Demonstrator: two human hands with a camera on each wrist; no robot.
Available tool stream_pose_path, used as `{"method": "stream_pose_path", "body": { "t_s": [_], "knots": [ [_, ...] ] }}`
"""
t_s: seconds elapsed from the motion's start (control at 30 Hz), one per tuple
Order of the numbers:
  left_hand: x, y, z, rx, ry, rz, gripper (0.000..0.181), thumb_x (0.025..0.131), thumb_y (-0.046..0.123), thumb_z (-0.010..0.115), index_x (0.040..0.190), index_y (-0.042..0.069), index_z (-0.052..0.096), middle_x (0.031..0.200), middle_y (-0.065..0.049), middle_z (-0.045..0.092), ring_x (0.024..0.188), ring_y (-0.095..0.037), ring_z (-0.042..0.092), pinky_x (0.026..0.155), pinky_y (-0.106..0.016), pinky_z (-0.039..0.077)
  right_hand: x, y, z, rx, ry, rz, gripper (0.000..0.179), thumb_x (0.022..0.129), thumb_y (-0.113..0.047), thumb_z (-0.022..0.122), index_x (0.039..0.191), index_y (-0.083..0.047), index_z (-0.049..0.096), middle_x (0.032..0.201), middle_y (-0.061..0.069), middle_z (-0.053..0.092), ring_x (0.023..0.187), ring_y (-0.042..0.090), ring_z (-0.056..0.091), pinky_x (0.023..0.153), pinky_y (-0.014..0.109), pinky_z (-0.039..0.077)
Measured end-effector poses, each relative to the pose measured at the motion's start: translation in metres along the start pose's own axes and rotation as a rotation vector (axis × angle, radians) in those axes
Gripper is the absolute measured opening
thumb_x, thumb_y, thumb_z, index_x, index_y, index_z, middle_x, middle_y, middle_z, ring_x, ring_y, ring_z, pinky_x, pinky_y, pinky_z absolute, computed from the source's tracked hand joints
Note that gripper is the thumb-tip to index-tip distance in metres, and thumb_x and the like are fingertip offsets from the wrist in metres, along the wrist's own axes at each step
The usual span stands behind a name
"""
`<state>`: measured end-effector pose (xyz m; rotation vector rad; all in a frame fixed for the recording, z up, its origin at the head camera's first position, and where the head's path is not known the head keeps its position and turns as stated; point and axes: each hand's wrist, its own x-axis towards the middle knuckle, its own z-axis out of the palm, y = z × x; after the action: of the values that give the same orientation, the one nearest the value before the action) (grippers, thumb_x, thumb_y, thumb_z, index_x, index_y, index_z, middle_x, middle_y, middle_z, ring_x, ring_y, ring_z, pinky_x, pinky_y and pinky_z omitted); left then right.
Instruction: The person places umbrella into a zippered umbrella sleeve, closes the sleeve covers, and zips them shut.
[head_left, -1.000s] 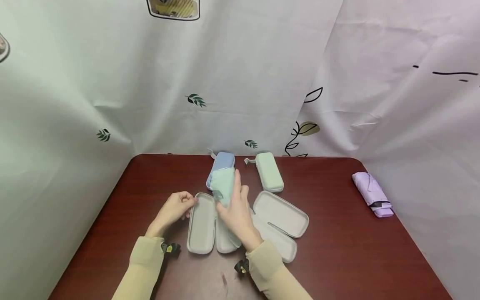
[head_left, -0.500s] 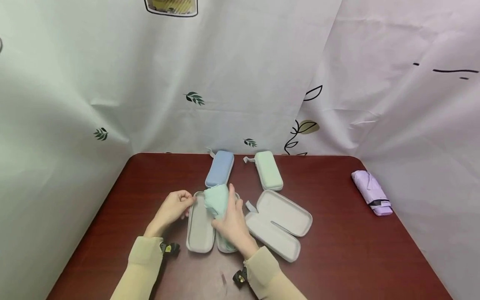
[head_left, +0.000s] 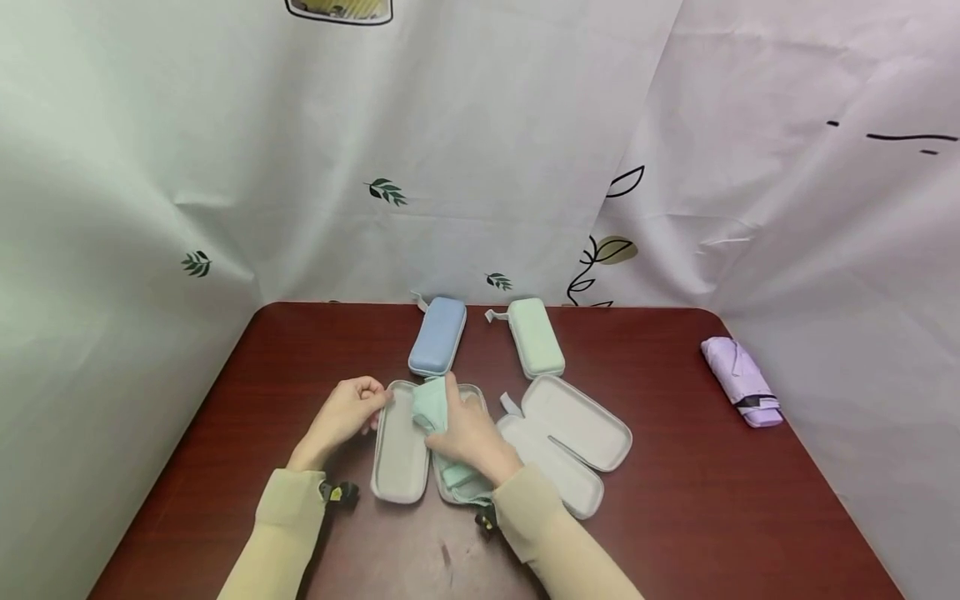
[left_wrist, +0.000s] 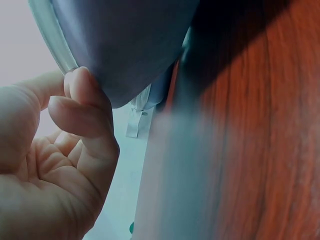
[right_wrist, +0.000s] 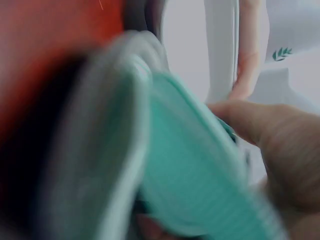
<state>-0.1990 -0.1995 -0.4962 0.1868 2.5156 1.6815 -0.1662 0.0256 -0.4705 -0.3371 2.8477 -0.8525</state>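
Observation:
My left hand (head_left: 347, 417) pinches the upper left rim of an open grey-lined hard case (head_left: 400, 458). In the left wrist view, thumb and forefinger grip the edge of that case shell (left_wrist: 125, 45). My right hand (head_left: 474, 435) holds a mint-green folded umbrella (head_left: 430, 407) over the case's middle and right half. Loose mint fabric trails into the lower part of that half. The right wrist view shows the mint fabric (right_wrist: 185, 150) large and blurred, with the thumb (right_wrist: 240, 117) against it. My palm and sleeve hide part of the right half.
A second open case (head_left: 581, 429) lies just right of my right hand. Behind stand a closed blue case (head_left: 438, 336) and a closed pale green case (head_left: 536, 337). A purple folded umbrella (head_left: 741, 382) lies near the table's right edge. White printed cloth (head_left: 450, 150) hangs behind.
My right hand has brought the mint umbrella nearer to me, from in front of the blue case down over the open case. My left hand has stayed at the rim.

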Motion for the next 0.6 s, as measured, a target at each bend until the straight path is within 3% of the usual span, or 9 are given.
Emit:
{"method": "stream_pose_path", "body": {
  "t_s": [0.2,0.33,0.6],
  "knots": [
    [-0.001,0.001,0.0,0.001,0.003,-0.006,0.017,0.091,0.013,0.067,0.086,-0.001,0.06,0.056,-0.008,0.055,0.044,-0.014,0.047,0.042,-0.028,0.041,0.014,-0.011,-0.011,-0.154,-0.035,-0.023,0.086,0.078,-0.033,0.075,0.15,-0.01,0.033,0.124,0.024,0.044,0.099,0.035,0.057,0.069,0.043,0.05],
    [-0.001,0.003,0.0,0.014,0.012,-0.015,0.017,0.092,0.014,0.066,0.085,0.0,0.06,0.056,-0.006,0.055,0.044,-0.014,0.048,0.043,-0.028,0.041,0.018,-0.007,-0.012,-0.167,-0.056,-0.006,0.083,0.076,-0.032,0.076,0.148,-0.016,0.039,0.12,0.022,0.044,0.086,0.03,0.058,0.063,0.04,0.048],
    [0.001,0.002,0.003,0.026,0.041,-0.021,0.016,0.092,0.013,0.065,0.084,0.0,0.06,0.056,-0.007,0.056,0.045,-0.017,0.051,0.044,-0.029,0.046,0.015,0.005,-0.019,-0.14,0.043,-0.005,0.071,0.074,-0.037,0.078,0.132,-0.009,0.048,0.109,0.022,0.047,0.072,0.031,0.059,0.061,0.042,0.049]
  ]
}}
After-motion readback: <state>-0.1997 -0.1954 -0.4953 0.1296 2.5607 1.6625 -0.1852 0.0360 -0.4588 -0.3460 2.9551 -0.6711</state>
